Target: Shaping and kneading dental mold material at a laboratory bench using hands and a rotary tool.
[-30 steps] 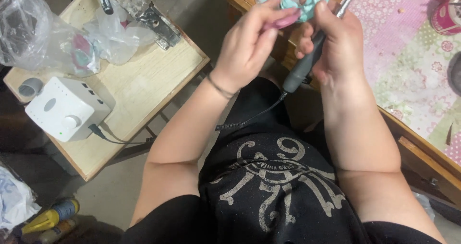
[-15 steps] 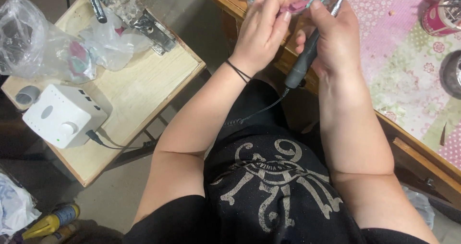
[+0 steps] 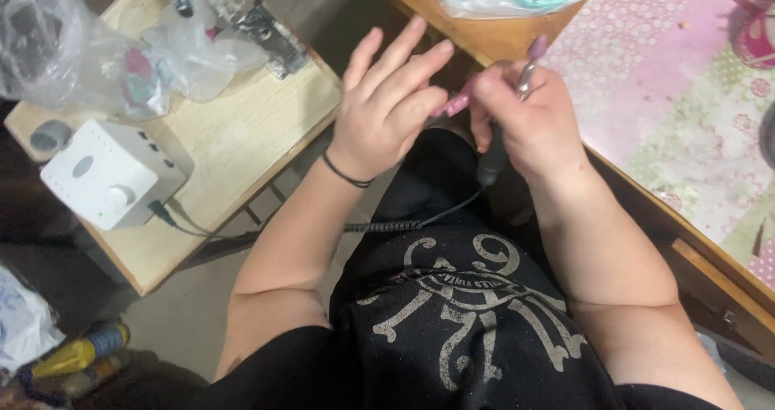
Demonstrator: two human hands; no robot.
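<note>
Wooden desk (image 3: 452, 35) behind: right hand (image 3: 529, 123) grips drill handpiece (image 3: 494, 164); left hand (image 3: 387, 107) splayed, hiding its tip.

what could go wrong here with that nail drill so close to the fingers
The right hand holds the corded drill handpiece with its tip right at the left hand fingers, so a slip might nick skin. The coiled cord crosses the lap to the white control box near the side table edge; a snag could tug it off.

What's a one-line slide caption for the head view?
Right hand holds corded rotary tool to left hand's fingernails.
</note>
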